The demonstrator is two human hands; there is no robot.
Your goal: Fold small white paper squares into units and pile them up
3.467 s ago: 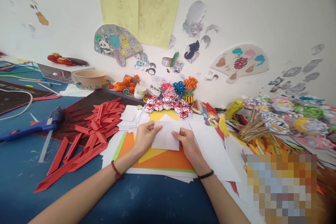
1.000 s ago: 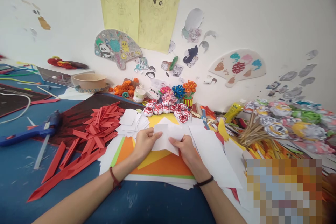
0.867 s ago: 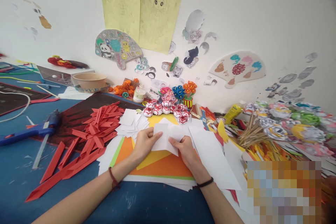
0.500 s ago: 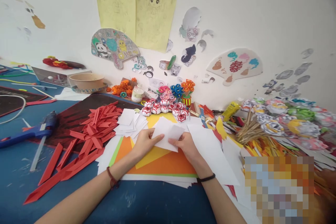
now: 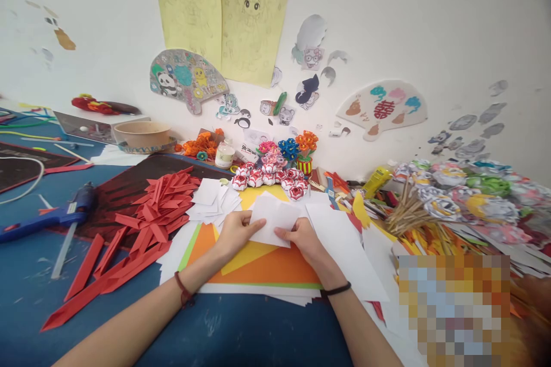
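A small folded white paper (image 5: 275, 221) is held between both hands just above a stack of orange, yellow and white sheets (image 5: 267, 266). My left hand (image 5: 235, 232) pinches its left edge, thumb on top. My right hand (image 5: 303, 239) pinches the lower right edge. Part of the paper is hidden behind my fingers. A pile of white paper squares (image 5: 213, 199) lies just left of my left hand.
Folded red paper strips (image 5: 146, 212) spread to the left beside a blue glue gun (image 5: 51, 215). Red-and-white paper balls (image 5: 267, 176) and paper flowers (image 5: 297, 149) line the wall. Wooden sticks (image 5: 407, 212) and paper flowers (image 5: 473, 189) crowd the right. A large white sheet (image 5: 344, 252) lies right of my hands.
The white paper lay flat under both hands 3.5 s ago; now it is lifted and folded smaller, with my fingers pinching its edges closer together.
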